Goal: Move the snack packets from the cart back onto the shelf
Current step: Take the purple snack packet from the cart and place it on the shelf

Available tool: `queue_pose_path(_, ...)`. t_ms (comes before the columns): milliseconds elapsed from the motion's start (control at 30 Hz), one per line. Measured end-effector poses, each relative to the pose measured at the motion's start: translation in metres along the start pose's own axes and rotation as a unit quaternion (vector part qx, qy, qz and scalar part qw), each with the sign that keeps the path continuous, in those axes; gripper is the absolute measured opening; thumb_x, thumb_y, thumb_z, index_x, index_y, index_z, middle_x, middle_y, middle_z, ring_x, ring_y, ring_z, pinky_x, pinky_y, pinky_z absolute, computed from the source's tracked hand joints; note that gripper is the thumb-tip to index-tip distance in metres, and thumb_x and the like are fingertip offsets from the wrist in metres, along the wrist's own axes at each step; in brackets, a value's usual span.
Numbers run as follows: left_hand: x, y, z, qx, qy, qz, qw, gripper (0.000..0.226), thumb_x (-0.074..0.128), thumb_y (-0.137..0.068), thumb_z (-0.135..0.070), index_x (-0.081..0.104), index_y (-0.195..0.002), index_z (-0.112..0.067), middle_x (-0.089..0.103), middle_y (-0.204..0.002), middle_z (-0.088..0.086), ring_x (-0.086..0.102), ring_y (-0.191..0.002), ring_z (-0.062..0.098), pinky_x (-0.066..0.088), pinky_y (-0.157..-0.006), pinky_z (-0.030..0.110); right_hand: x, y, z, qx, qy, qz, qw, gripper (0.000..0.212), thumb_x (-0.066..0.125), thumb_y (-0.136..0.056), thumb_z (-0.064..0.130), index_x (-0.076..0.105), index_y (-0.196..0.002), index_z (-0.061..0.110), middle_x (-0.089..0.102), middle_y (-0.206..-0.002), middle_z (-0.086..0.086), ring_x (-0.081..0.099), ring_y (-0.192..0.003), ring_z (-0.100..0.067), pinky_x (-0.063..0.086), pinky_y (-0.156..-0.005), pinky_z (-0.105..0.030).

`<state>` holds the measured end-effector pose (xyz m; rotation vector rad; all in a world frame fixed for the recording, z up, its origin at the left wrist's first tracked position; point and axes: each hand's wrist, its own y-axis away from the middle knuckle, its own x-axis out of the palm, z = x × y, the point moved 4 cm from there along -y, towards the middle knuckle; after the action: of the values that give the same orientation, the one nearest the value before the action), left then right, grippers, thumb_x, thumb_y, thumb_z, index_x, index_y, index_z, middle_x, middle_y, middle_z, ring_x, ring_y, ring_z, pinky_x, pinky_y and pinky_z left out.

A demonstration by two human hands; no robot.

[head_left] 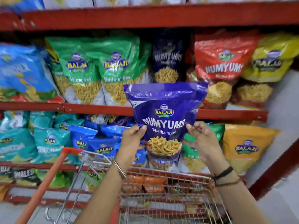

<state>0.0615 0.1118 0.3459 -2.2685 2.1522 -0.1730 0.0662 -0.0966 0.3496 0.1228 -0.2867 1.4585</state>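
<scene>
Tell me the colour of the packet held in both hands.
Purple, with white lettering and a yellow snack picture; the held packet shows clearly in the head view.

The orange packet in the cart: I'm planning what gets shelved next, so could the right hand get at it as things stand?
Probably not yet. The right hand and left hand both grip the purple Numyums packet. The orange packet lies uncovered in the cart below.

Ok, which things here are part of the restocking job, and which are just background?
In the job: purple Numyums packet, left hand, right hand, cart, orange packets in the cart, matching dark Numyums packet on the shelf.
Background: green Balaji packets, red Numyums packet.
</scene>
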Motion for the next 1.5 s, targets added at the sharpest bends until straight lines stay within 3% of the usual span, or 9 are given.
queue_pose_path(133, 0.008, -0.039, -0.060, 0.074, 0.012, -0.002, 0.997, 0.018, 0.049, -0.090, -0.019, 0.060, -0.076, -0.019, 0.069, -0.066, -0.009, 0.062, -0.062, 0.010, 0.055, -0.054, 0.026, 0.020, -0.024, 0.065, -0.095, -0.015, 0.008, 0.995, 0.028, 0.051, -0.088, 0.006, 0.045, -0.066, 0.023, 0.063, -0.054, 0.017, 0.058, -0.058, 0.002, 0.055, -0.064, -0.035)
queue_pose_path(400, 0.024, -0.121, -0.095, 0.164, 0.076, 0.000, 0.984, 0.028, 0.049, -0.089, -0.005, 0.063, -0.071, -0.019, 0.071, -0.057, -0.016, 0.064, -0.057, 0.000, 0.056, -0.052, 0.018, 0.043, -0.102, 0.098, -0.215, -0.075, -0.041, 0.973, 0.022, 0.053, -0.087, 0.004, 0.049, -0.075, 0.022, 0.063, -0.059, 0.017, 0.056, -0.061, 0.002, 0.050, -0.055, -0.018)
queue_pose_path(533, 0.027, -0.163, -0.074, 0.128, 0.071, -0.012, 0.989, 0.024, 0.050, -0.090, -0.009, 0.057, -0.103, 0.009, 0.072, -0.060, -0.016, 0.064, -0.059, -0.001, 0.054, -0.052, 0.017, 0.045, -0.140, 0.073, -0.190, -0.058, -0.083, 0.977, 0.023, 0.051, -0.088, 0.004, 0.048, -0.074, 0.022, 0.059, -0.071, 0.011, 0.056, -0.065, 0.005, 0.052, -0.065, -0.028)
queue_pose_path(733, 0.036, -0.207, -0.055, 0.078, 0.013, -0.026, 0.997, 0.021, 0.053, -0.089, -0.019, 0.062, -0.071, -0.021, 0.069, -0.056, -0.018, 0.060, -0.062, 0.004, 0.051, -0.054, 0.023, 0.027, -0.207, 0.030, -0.183, 0.030, -0.173, 0.967, 0.010, 0.060, -0.066, 0.047, 0.058, -0.071, 0.038, 0.062, -0.081, 0.007, 0.058, -0.084, -0.017, 0.050, -0.084, -0.060)
queue_pose_path(933, 0.038, -0.264, -0.034, 0.097, -0.055, -0.022, 0.994, 0.013, 0.058, -0.076, -0.045, 0.063, -0.077, -0.033, 0.068, -0.097, 0.012, 0.059, -0.088, 0.020, 0.050, -0.089, 0.050, 0.024, -0.239, 0.027, -0.127, 0.070, -0.164, 0.976, 0.042, 0.050, -0.064, 0.060, 0.063, -0.091, 0.030, 0.065, -0.099, 0.001, 0.061, -0.103, -0.024, 0.048, -0.094, -0.054)
queue_pose_path(1000, 0.038, -0.273, -0.015, 0.084, -0.066, -0.014, 0.994, 0.044, 0.061, -0.068, -0.058, 0.059, -0.101, -0.029, 0.066, -0.117, 0.013, 0.061, -0.105, 0.025, 0.047, -0.097, 0.057, 0.025, -0.234, 0.026, -0.099, 0.083, -0.138, 0.982, 0.034, 0.047, -0.073, 0.059, 0.060, -0.091, 0.033, 0.061, -0.104, 0.001, 0.057, -0.109, -0.025, 0.043, -0.101, -0.053)
queue_pose_path(1167, 0.040, -0.232, -0.013, 0.029, -0.130, 0.047, 0.990, 0.068, 0.032, -0.082, -0.067, 0.029, -0.139, -0.030, 0.038, -0.147, -0.002, 0.035, -0.135, 0.020, 0.023, -0.113, 0.031, 0.030, -0.203, 0.018, 0.013, 0.105, -0.062, 0.992, 0.084, 0.027, -0.075, 0.076, 0.045, -0.132, 0.018, 0.047, -0.141, -0.006, 0.043, -0.129, -0.025, 0.030, -0.111, -0.040)
queue_pose_path(1367, 0.027, -0.238, -0.001, 0.002, -0.125, 0.107, 0.986, 0.098, 0.021, -0.052, -0.093, 0.025, -0.136, -0.044, 0.034, -0.151, 0.004, 0.033, -0.137, 0.023, 0.028, -0.115, 0.051, 0.021, -0.196, 0.014, 0.002, 0.090, -0.023, 0.996, 0.070, 0.013, -0.089, 0.056, 0.040, -0.136, 0.010, 0.041, -0.145, -0.008, 0.042, -0.130, -0.020, 0.031, -0.102, -0.030)
queue_pose_path(1500, 0.028, -0.196, -0.024, 0.005, -0.118, 0.127, 0.985, 0.074, 0.008, -0.079, -0.069, 0.022, -0.141, -0.031, 0.031, -0.151, 0.008, 0.031, -0.138, 0.024, 0.026, -0.115, 0.044, 0.012, -0.187, 0.017, 0.005, 0.128, -0.005, 0.992, 0.077, 0.013, -0.087, 0.061, 0.045, -0.132, 0.009, 0.045, -0.143, -0.009, 0.047, -0.122, -0.017, 0.031, -0.106, -0.032)
